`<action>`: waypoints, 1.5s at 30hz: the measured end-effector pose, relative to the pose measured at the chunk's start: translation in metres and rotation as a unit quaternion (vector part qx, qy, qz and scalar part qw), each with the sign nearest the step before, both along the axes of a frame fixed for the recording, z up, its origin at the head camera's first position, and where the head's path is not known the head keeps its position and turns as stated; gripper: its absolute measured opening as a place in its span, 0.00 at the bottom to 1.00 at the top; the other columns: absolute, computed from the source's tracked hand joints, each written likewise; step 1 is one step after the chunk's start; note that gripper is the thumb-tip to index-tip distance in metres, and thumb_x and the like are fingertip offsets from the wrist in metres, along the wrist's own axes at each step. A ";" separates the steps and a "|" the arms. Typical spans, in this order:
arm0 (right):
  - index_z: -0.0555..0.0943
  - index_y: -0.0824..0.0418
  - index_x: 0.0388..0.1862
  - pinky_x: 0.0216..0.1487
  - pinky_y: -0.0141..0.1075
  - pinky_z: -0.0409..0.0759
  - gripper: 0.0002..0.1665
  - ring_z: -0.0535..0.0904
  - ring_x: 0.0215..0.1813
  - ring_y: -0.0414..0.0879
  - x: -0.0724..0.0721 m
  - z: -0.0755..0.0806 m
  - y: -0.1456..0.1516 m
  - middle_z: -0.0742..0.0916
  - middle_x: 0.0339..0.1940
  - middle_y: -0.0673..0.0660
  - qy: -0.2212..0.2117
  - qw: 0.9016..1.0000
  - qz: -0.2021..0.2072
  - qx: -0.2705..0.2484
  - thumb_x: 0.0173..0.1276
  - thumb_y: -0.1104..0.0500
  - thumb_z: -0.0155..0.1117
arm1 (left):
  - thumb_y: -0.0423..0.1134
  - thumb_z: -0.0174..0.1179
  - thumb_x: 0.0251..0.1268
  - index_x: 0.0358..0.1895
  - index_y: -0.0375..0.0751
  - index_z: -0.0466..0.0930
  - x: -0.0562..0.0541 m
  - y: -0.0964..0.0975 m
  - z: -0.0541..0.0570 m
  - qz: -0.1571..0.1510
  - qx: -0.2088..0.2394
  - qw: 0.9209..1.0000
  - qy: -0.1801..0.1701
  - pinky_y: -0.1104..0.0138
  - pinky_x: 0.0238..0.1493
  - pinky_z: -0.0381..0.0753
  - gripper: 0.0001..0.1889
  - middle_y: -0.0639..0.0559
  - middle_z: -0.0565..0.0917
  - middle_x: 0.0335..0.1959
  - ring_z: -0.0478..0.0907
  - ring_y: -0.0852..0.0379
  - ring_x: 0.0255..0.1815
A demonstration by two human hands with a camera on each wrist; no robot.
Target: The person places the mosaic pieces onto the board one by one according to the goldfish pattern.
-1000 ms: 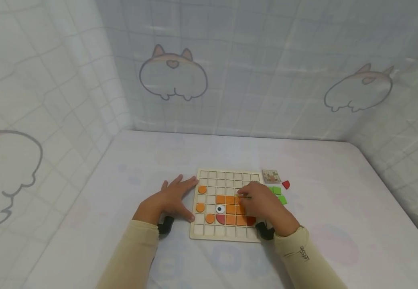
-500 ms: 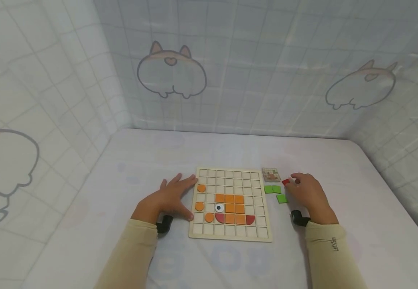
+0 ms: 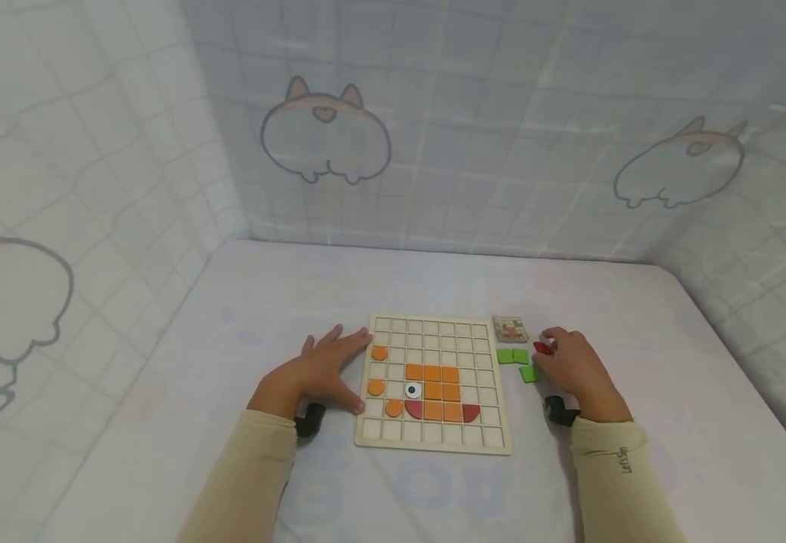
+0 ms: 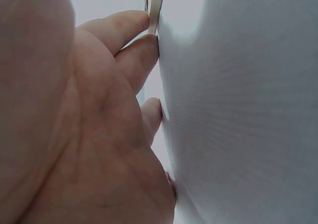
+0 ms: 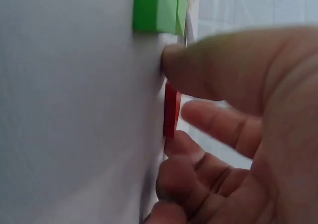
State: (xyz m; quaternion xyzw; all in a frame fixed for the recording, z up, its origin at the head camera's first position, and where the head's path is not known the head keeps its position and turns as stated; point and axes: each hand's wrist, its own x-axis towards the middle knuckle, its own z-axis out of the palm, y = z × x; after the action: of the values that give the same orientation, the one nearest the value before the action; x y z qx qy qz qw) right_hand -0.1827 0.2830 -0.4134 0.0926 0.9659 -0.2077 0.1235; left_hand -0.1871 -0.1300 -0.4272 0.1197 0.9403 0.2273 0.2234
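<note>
My left hand rests with spread fingers against the left edge of the wooden grid board. In the left wrist view its fingertips touch the board's side. To the board's right, my right hand pinches a red quarter-circle tile at table level. The right wrist view has this red tile between thumb and fingers. Orange square tiles, orange round tiles, a white eye tile and two red quarter-circle tiles lie in the board's cells.
Several green square tiles lie between the board and my right hand. A small picture card sits behind them. White patterned walls surround the table at the back and sides.
My right hand has left the board's orange tiles and moved right to the loose red tile, which has since turned a little between its fingers. The left hand stays put.
</note>
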 end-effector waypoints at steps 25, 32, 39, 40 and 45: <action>0.90 0.50 0.42 0.59 0.44 0.81 0.11 0.79 0.48 0.46 -0.010 0.018 -0.145 0.85 0.45 0.48 0.055 0.966 0.249 -0.030 0.70 0.64 0.64 | 0.57 0.83 0.37 0.81 0.68 0.54 -0.008 0.015 0.004 -0.022 0.011 1.000 -0.014 0.41 0.82 0.30 0.63 0.65 0.51 0.84 0.34 0.51 0.86; 0.92 0.50 0.38 0.61 0.45 0.81 0.12 0.82 0.52 0.46 -0.018 0.016 -0.153 0.88 0.45 0.47 0.059 0.963 0.262 -0.025 0.70 0.64 0.65 | 0.57 0.83 0.37 0.81 0.68 0.53 -0.011 0.012 0.004 -0.027 0.001 1.000 -0.007 0.43 0.83 0.29 0.63 0.67 0.50 0.84 0.33 0.53 0.86; 0.92 0.47 0.42 0.61 0.44 0.81 0.11 0.82 0.53 0.44 -0.014 0.015 -0.151 0.87 0.48 0.45 0.060 0.961 0.270 0.013 0.72 0.60 0.65 | 0.57 0.83 0.38 0.81 0.66 0.54 -0.013 0.016 0.008 -0.031 -0.008 0.999 -0.008 0.43 0.83 0.30 0.62 0.66 0.50 0.84 0.34 0.51 0.86; 0.92 0.46 0.44 0.61 0.44 0.81 0.11 0.81 0.53 0.44 -0.012 0.015 -0.149 0.86 0.50 0.45 0.058 0.962 0.268 0.015 0.72 0.59 0.64 | 0.57 0.83 0.37 0.81 0.66 0.54 -0.012 0.016 0.008 -0.030 -0.009 0.999 -0.009 0.42 0.83 0.30 0.62 0.66 0.51 0.84 0.34 0.51 0.86; 0.87 0.45 0.55 0.61 0.46 0.82 0.15 0.80 0.57 0.46 0.000 0.018 -0.130 0.84 0.58 0.48 0.066 0.969 0.237 0.014 0.73 0.57 0.61 | 0.56 0.83 0.37 0.81 0.66 0.55 -0.012 0.016 0.008 -0.020 -0.012 1.000 -0.011 0.42 0.82 0.30 0.62 0.64 0.51 0.84 0.33 0.50 0.86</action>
State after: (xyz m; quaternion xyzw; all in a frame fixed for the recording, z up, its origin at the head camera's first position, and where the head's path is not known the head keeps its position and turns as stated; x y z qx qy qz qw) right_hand -0.1825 0.1528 -0.3951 -0.1509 0.9691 -0.1651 0.1044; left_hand -0.1992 -0.1139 -0.4190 0.1335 0.9377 0.2129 0.2400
